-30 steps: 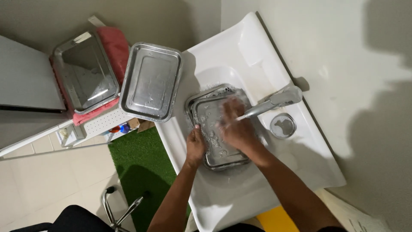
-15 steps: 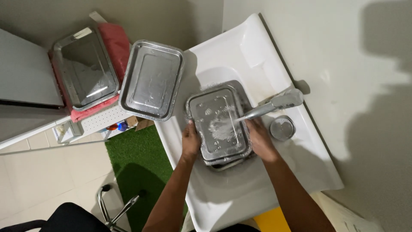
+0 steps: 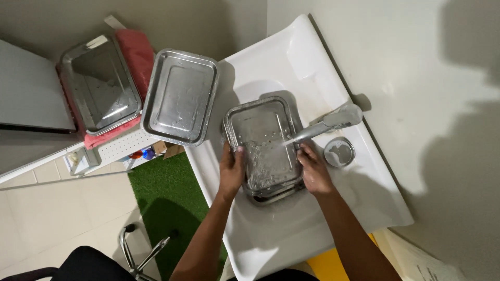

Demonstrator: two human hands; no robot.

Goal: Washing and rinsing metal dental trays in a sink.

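A rectangular steel tray (image 3: 263,139) sits in the white sink (image 3: 291,67), under the metal tap (image 3: 325,124). Water runs from the tap onto the tray's wet inside. My left hand (image 3: 230,169) grips the tray's left edge and my right hand (image 3: 314,171) holds its right edge. A second tray edge shows just beneath the one I hold.
Another steel tray (image 3: 179,96) rests on the sink's left rim. A third tray (image 3: 99,83) lies on a red cloth (image 3: 136,49) over a white rack. A small round metal lid (image 3: 339,152) sits right of the tap. Green mat (image 3: 161,200) and a metal stool frame (image 3: 140,252) lie below.
My right hand has left the tray's inside, where it was rubbing, and moved to the right edge. Both hands now hold the tray under the running water.
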